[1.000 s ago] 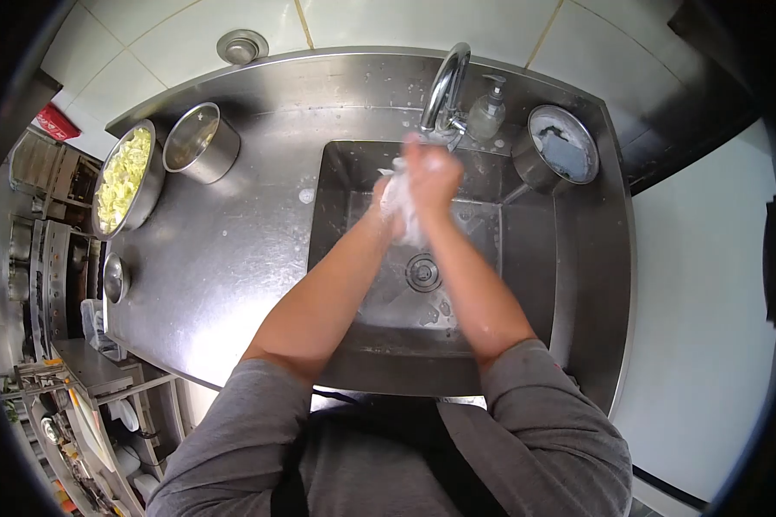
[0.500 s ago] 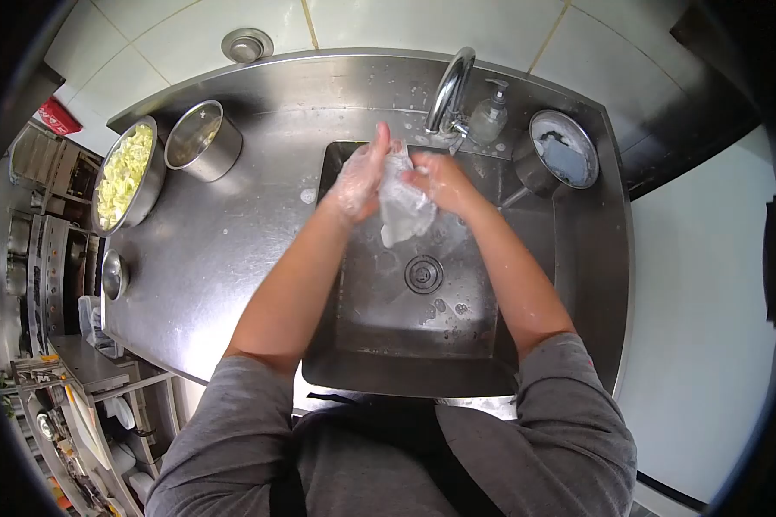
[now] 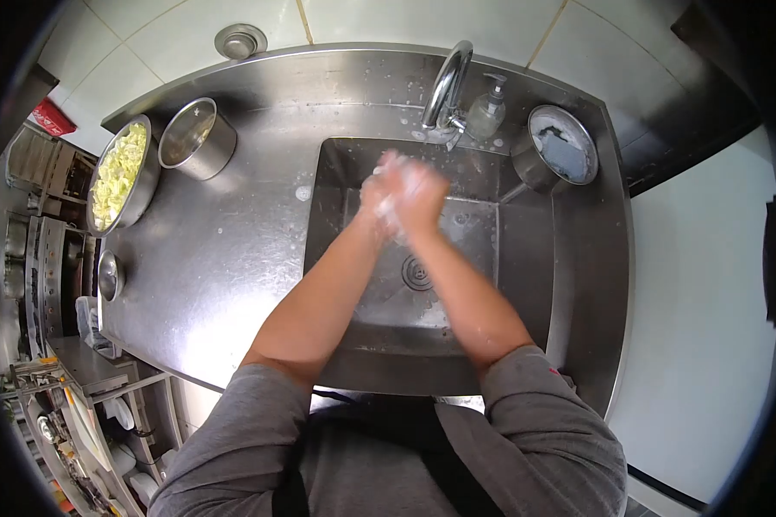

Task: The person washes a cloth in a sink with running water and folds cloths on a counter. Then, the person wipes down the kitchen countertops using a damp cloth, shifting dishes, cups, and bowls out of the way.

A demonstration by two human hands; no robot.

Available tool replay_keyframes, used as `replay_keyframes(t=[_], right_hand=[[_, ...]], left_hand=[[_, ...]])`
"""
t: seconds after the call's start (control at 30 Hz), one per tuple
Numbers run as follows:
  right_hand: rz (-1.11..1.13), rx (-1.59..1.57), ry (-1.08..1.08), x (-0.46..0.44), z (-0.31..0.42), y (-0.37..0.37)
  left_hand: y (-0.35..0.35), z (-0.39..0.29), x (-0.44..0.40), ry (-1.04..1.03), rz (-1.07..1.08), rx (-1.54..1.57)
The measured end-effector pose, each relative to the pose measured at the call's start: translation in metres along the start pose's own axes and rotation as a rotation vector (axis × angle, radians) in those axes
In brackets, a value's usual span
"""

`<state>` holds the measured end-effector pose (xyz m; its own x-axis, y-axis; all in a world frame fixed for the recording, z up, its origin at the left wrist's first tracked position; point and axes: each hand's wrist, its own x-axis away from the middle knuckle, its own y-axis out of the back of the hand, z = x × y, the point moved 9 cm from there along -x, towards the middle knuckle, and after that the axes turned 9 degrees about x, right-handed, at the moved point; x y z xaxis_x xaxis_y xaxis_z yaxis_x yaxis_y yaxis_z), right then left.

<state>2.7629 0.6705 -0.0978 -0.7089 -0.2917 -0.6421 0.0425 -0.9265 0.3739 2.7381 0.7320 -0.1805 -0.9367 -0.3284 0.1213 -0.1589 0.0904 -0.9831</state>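
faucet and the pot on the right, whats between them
A pump bottle stands between the faucet and the right-hand pot, nearer the faucet; the head view shows it.

The sink is smooth metal, the faucet glossy chrome, the sleeve matt, soft-looking cloth.
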Motion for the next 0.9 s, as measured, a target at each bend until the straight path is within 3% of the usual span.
replay_keyframes(t=[0.03,0.07,0.1,0.13,0.3,0.33,0.37,0.43,0.47,0.5,0.53,0.6,0.63,0.67,0.7,0.73,0.8,0.83,0.87,0.9], right_hand=[[-0.015,-0.129,-0.244,-0.016,-0.028,0.008],[-0.033,-0.258,-0.486,-0.028,-0.049,0.019],[-0.063,-0.237,-0.493,-0.026,-0.035,0.024],[-0.082,-0.099,-0.244,-0.020,-0.011,0.019],[0.044,0.069,-0.090,-0.010,-0.014,0.000],[0.203,0.165,-0.352,-0.025,-0.051,0.002],[0.241,0.158,-0.318,-0.033,-0.059,0.009],[0.283,0.148,-0.277,-0.041,-0.053,0.015],[0.535,0.096,-0.194,-0.030,-0.040,0.000],[0.784,0.043,-0.107,-0.020,-0.024,-0.011],[0.788,0.044,-0.106,-0.030,-0.018,-0.002],[1.209,-0.057,0.005,-0.021,0.001,0.001],[1.097,-0.194,-0.076,-0.035,-0.002,0.014],[0.850,-0.401,-0.340,-0.049,-0.020,0.024],[0.699,-0.492,-0.470,-0.057,-0.044,0.026],[0.540,-0.581,-0.597,-0.062,-0.063,0.028],[0.406,-0.498,-0.557,-0.037,-0.056,0.009],[0.278,-0.412,-0.514,-0.030,-0.043,0.007],[0.280,-0.410,-0.518,-0.019,-0.030,-0.003],[0.188,-0.400,-0.397,-0.016,-0.010,-0.004]], left_hand=[[-0.003,-0.006,0.021,0.008,-0.458,-0.751],[-0.005,0.004,0.021,0.010,-0.390,-0.655],[0.002,0.008,0.019,0.114,-0.351,-0.538],[0.007,0.010,0.018,0.216,-0.310,-0.419],[0.029,0.009,0.010,0.221,-0.022,-0.347],[0.026,0.011,0.011,0.226,0.048,-0.331],[-0.027,0.020,0.039,0.287,-0.163,-0.452],[-0.046,-0.003,0.036,0.247,-0.168,-0.508],[-0.048,-0.017,0.036,0.213,-0.177,-0.561],[-0.067,-0.028,0.037,0.150,0.048,-0.612],[-0.061,-0.045,0.033,0.061,0.114,-0.997],[-0.039,-0.050,0.030,0.130,0.228,-1.596],[-0.022,-0.061,0.027,0.134,0.227,-1.597],[-0.013,-0.077,0.024,-0.051,0.281,-1.814],[-0.018,-0.086,0.022,-0.258,0.337,-2.023],[-0.035,-0.082,0.025,-0.267,0.340,-2.025],[-0.014,-0.073,0.029,0.134,-0.145,-1.189],[-0.005,-0.064,0.013,0.079,-0.106,-0.867],[-0.010,-0.048,0.014,0.081,-0.110,-0.865],[-0.019,-0.042,0.020,-0.058,-0.149,-0.474]])
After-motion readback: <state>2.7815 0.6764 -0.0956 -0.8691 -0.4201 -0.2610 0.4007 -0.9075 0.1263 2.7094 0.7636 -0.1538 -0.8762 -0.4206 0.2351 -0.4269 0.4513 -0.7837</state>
